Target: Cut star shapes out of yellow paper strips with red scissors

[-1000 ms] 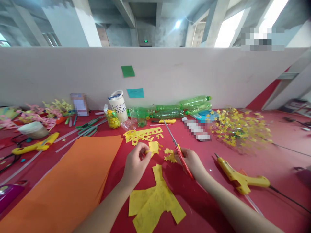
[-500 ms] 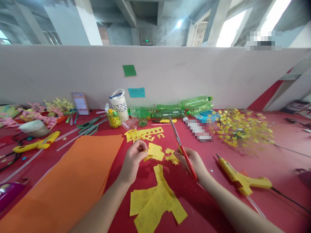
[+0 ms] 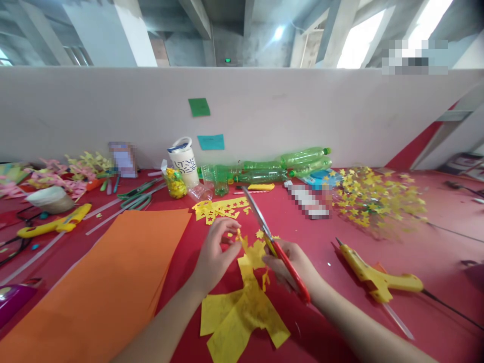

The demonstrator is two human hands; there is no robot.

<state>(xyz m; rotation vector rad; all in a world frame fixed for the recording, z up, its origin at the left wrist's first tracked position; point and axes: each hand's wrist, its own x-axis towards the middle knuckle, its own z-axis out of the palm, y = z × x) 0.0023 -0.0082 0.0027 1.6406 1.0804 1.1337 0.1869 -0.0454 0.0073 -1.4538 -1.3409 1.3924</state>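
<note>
My left hand (image 3: pixel 216 254) is closed in a pinch at a small yellow paper piece (image 3: pixel 239 235). Red-handled scissors (image 3: pixel 282 262) rest in my right hand (image 3: pixel 297 264), their blades pointing up and to the left. Between the hands is a larger cut yellow paper (image 3: pixel 256 253); I cannot tell whether it is held or lying. Small yellow paper stars (image 3: pixel 260 234) are partly hidden behind the scissors. Several yellow paper sheets (image 3: pixel 242 315) overlap on the red table nearer me. Yellow strips with star-shaped holes (image 3: pixel 223 207) lie beyond my left hand.
Orange paper (image 3: pixel 113 272) covers the left side. Yellow glue guns lie at left (image 3: pixel 56 224) and right (image 3: pixel 378 275). Green plastic bottles (image 3: pixel 264 175), a white cup (image 3: pixel 184 164) and a yellow cutter knife (image 3: pixel 260 187) stand or lie along the partition. A yellow star bouquet (image 3: pixel 372 199) is at right.
The scissors have swung left, and my right hand has come closer to my left. The yellow paper that was flat at my left fingertips now shows lower, between the hands.
</note>
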